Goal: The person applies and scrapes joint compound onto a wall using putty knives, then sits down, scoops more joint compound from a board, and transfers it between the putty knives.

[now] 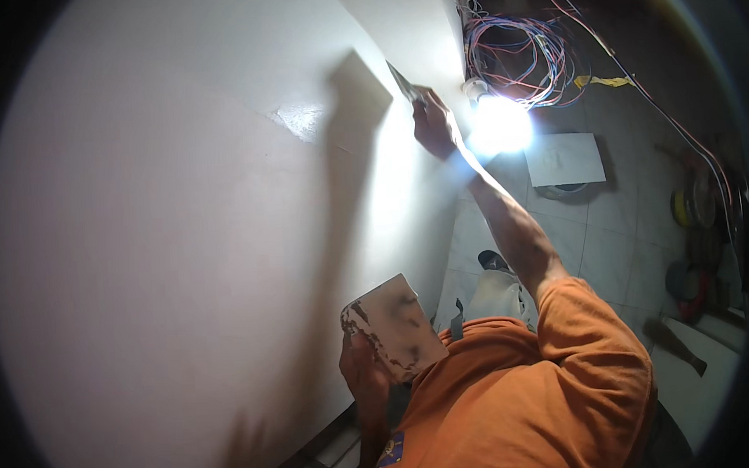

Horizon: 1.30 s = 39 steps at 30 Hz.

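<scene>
Bare stretch of pale wall (160, 241) runs wide to the L of both hands; on the R, a lit bulb (500, 124) crowds the R wrist. R hand (435, 125), raised, is clamped on a thin flat blade (401, 79) up by the wall; L hand (366, 368), lower & well apart, grips a smeared rect. board (401, 324) beside the orange shirt (512, 394). Blade's grip end's hidden; can't tell from here if its edge touches. L fingers partly hidden behind board. Wall has a shiny patch (300, 119); tiled floor (610, 234), coiled wires (541, 37) beyond.
</scene>
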{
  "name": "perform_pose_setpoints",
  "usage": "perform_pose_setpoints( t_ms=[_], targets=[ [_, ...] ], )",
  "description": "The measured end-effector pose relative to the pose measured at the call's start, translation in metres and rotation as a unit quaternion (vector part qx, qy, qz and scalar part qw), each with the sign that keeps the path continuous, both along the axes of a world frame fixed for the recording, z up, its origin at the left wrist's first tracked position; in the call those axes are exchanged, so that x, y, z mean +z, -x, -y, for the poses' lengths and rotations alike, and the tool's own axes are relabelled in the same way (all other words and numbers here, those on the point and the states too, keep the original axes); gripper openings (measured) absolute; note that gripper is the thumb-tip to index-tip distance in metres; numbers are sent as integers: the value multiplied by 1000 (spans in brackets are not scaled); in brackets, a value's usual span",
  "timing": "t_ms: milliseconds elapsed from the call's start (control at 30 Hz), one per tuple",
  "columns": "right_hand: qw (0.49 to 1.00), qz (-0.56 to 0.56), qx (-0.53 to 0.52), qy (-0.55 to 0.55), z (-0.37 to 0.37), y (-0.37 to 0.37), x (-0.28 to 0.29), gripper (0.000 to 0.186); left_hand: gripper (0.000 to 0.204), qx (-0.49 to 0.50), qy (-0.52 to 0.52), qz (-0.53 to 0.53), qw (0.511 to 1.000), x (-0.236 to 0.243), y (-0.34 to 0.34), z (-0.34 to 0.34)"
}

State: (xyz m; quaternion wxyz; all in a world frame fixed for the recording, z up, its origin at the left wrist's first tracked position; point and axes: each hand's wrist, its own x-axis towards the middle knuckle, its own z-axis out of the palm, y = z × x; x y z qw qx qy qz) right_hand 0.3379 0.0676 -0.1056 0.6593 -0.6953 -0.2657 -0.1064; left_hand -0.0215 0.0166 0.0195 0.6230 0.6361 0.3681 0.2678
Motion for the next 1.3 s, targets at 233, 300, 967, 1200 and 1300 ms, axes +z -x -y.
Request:
perform_pose_setpoints(
  t_ms=[233, 300, 967, 1200, 1300],
  targets=[
    [998, 63, 1, -10, -35, -38, 11, 34, 35, 19, -16, -39, 999, 9, -5, 6],
    [996, 82, -28, 8, -52, -35, 16, 35, 37, 26, -34, -68, 997, 9, -2, 5],
    [980, 117, 155, 38, 3, 144, 13, 65, 41, -16, -23, -79, 997, -2, 11, -9],
    [992, 110, -4, -69, -5, 30, 34, 39, 36, 40, -58, -106, 992, -1, 3, -2],
    [995, 97, -5, -33, -46, -15, 46, 41, 35, 94, -70, -191, 974, 6, -3, 0]
  ],
)
